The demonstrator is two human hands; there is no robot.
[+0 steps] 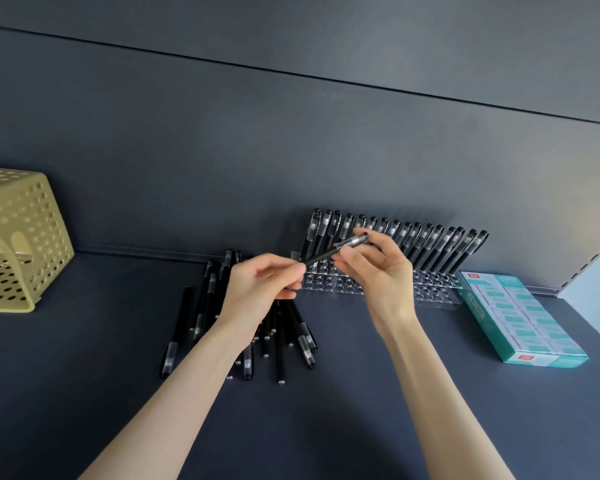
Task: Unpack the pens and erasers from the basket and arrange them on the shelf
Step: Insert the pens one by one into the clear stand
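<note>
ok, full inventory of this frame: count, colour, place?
basket: one, yellow-olive, on its side, shelf's left end
loose pens: about a dozen, black, heaped mid-shelf, partly hidden by the left arm
racked pens: about eighteen, black, holder's back row
holder: one, clear, against the back wall
eraser box: one, teal-white, right end
held pen: one, black, between both hands
shelf: one, dark grey
left hand: pinches held pen
right hand: pinches held pen

shelf (pixel 326 410): dark slate-grey, plain
basket (pixel 32 216): pale yellow, rows of round perforations
loose pens (pixel 302 337), racked pens (pixel 430 247), held pen (pixel 326 254): black barrels, smoky clear caps; loose ones show silver tips
rack (pixel 433 289): clear, grid of round holes
eraser box (pixel 520 317): teal and white, small red label (pixel 526 358)
</note>
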